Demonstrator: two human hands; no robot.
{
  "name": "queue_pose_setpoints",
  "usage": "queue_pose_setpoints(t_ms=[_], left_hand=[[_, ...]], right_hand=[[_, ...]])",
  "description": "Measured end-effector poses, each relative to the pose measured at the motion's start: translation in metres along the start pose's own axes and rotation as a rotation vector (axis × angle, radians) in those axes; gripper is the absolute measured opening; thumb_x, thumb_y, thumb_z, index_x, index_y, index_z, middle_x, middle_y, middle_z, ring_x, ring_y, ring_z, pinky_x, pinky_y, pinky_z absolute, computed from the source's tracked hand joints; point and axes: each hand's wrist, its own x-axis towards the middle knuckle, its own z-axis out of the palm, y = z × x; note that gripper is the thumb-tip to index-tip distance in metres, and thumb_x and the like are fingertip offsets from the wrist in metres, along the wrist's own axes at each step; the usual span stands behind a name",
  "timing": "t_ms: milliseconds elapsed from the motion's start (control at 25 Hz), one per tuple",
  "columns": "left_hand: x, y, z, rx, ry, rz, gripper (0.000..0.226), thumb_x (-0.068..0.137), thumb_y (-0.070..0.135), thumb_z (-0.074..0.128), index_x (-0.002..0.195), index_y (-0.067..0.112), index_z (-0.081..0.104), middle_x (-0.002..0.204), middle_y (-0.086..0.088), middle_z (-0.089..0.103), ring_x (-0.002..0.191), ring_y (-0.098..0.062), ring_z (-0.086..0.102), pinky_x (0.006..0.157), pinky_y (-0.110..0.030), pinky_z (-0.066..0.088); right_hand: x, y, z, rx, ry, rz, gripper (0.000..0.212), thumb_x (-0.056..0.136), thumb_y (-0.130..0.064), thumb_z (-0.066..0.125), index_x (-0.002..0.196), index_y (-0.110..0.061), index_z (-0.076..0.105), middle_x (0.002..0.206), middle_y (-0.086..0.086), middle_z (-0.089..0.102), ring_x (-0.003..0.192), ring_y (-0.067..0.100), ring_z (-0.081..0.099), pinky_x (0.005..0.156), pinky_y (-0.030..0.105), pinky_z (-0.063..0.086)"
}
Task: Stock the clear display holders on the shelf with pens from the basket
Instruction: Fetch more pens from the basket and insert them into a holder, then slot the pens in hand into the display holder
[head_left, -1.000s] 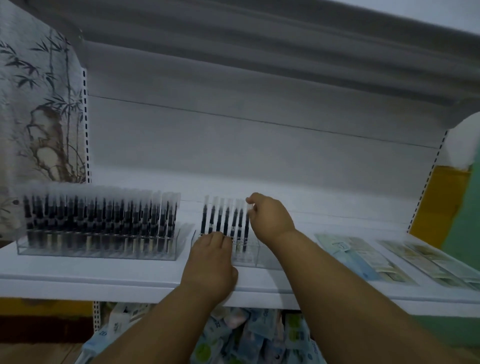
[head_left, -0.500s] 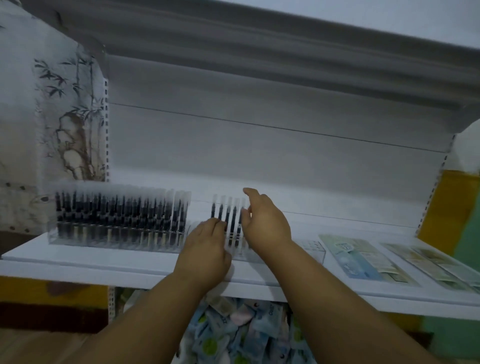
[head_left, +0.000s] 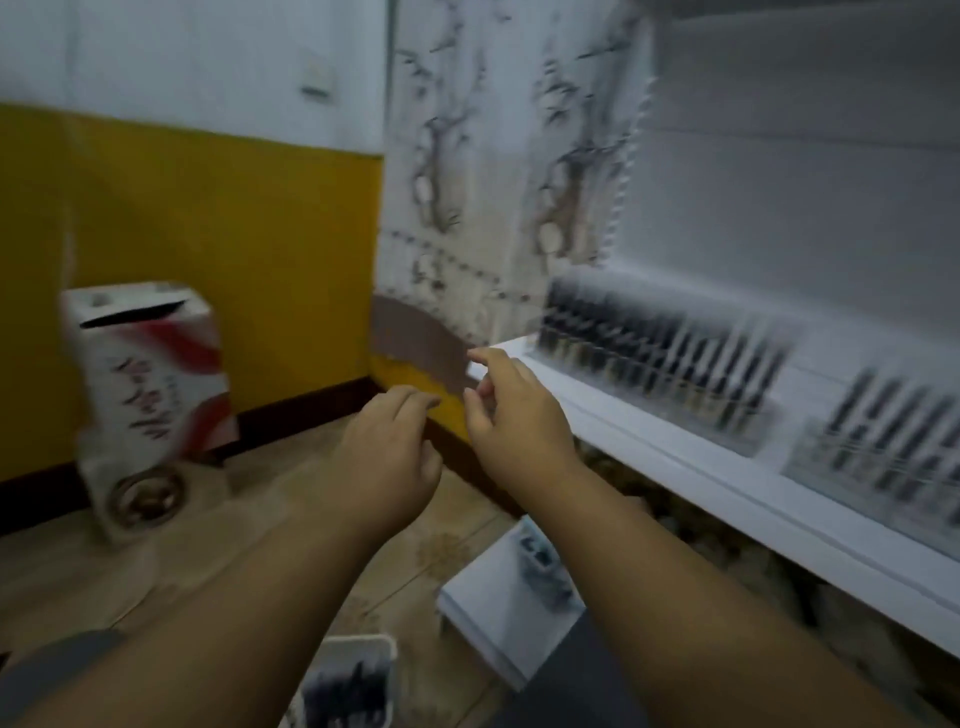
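Observation:
The view is blurred by motion. My left hand (head_left: 387, 457) and my right hand (head_left: 511, 415) hang in the air left of the white shelf (head_left: 675, 457), both with loosely curled fingers and nothing in them. On the shelf stands a full clear holder (head_left: 654, 358) packed with dark pens. A second clear holder (head_left: 883, 441) to its right has one row of pens. A white basket (head_left: 348, 680) with dark pens sits on the floor at the bottom, between my forearms.
A white carton with red print (head_left: 145, 395) stands on the floor by the yellow wall. A low white box (head_left: 509, 597) with a small item on it sits below the shelf. Packets fill the lower shelf at the right.
My view has swung left and down. Both hands have left the second holder and now hang off the shelf's left end, above the floor.

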Motion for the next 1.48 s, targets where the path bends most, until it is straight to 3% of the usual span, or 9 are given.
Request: queue_pose_setpoints(t_ms=[160,320,560,800,1000,1120,1280,1360,1480], left_hand=[[-0.032,-0.065,0.007,0.107,-0.076,-0.18,0.048,0.081,0.017,0.061,0.129,0.016,0.056,0.123,-0.002,0.058,0.114,-0.023,0.054,0.092,-0.035,0.044],[-0.075,-0.139,0.047,0.13,-0.227,-0.408,0.049,0.086,0.019,0.057,0.135,0.018,0.052,0.131,0.0,0.055,0.12,-0.022,0.051,0.097,-0.034,0.041],[-0.136,-0.234,0.158,-0.028,-0.569,-0.659,0.045,0.09,0.018,0.056,0.135,0.015,0.051,0.13,-0.005,0.054,0.12,-0.023,0.05,0.102,-0.038,0.042],[-0.208,-0.302,0.271,-0.171,-0.748,-1.106,0.041,0.089,0.025,0.06,0.127,0.013,0.06,0.122,-0.008,0.062,0.109,-0.024,0.059,0.092,-0.032,0.048],[-0.253,-0.344,0.335,-0.199,-0.802,-1.365,0.036,0.092,0.033,0.061,0.122,0.013,0.06,0.114,-0.006,0.065,0.098,-0.025,0.062,0.079,-0.028,0.047],[-0.266,-0.359,0.371,-0.195,-0.854,-1.481,0.056,0.087,0.045,0.064,0.122,0.003,0.056,0.1,-0.008,0.062,0.088,-0.026,0.061,0.074,-0.029,0.046],[-0.281,-0.352,0.42,0.022,-1.109,-1.507,0.107,0.073,0.077,0.056,0.139,-0.005,0.038,0.135,-0.022,0.048,0.119,-0.037,0.051,0.1,-0.043,0.043],[-0.283,-0.34,0.432,0.026,-1.004,-1.576,0.108,0.073,0.065,0.07,0.144,-0.001,0.025,0.142,-0.02,0.041,0.129,-0.036,0.044,0.103,-0.045,0.039],[-0.287,-0.339,0.442,-0.11,-0.795,-1.637,0.087,0.076,0.04,0.079,0.137,0.004,0.029,0.129,-0.016,0.054,0.116,-0.035,0.056,0.084,-0.041,0.047]], right_hand=[[0.014,-0.001,0.095,0.123,-0.18,-0.047,0.038,0.098,-0.029,0.05,0.136,-0.028,0.047,0.11,-0.006,0.054,0.086,0.009,0.049,0.068,0.029,0.041],[0.006,0.015,0.205,0.2,-0.369,0.014,0.038,0.096,-0.026,0.051,0.134,-0.025,0.051,0.097,-0.012,0.048,0.079,0.011,0.05,0.067,0.029,0.041],[-0.047,0.083,0.355,0.137,-0.739,0.194,0.036,0.096,-0.025,0.051,0.132,-0.024,0.051,0.107,-0.002,0.057,0.083,0.02,0.057,0.072,0.037,0.051],[-0.128,0.146,0.471,0.051,-1.035,0.394,0.022,0.095,-0.024,0.052,0.117,-0.02,0.057,0.103,0.005,0.063,0.082,0.022,0.057,0.066,0.026,0.037],[-0.171,0.177,0.526,0.016,-1.136,0.459,0.016,0.096,-0.019,0.052,0.108,-0.012,0.061,0.088,0.008,0.063,0.073,0.02,0.055,0.067,0.03,0.045],[-0.179,0.188,0.533,-0.02,-1.106,0.488,0.008,0.097,-0.019,0.05,0.098,-0.017,0.058,0.081,0.003,0.057,0.061,0.015,0.049,0.06,0.028,0.04],[-0.192,0.195,0.531,-0.015,-1.051,0.532,0.008,0.097,-0.02,0.05,0.1,-0.02,0.057,0.073,-0.004,0.055,0.063,0.015,0.053,0.059,0.031,0.045],[-0.196,0.196,0.529,-0.019,-1.035,0.535,0.009,0.097,-0.019,0.051,0.102,-0.018,0.058,0.077,-0.002,0.059,0.069,0.019,0.057,0.062,0.034,0.049],[-0.202,0.198,0.53,0.006,-1.005,0.57,0.011,0.097,-0.019,0.052,0.104,-0.017,0.061,0.081,-0.002,0.062,0.072,0.017,0.059,0.066,0.033,0.051]])
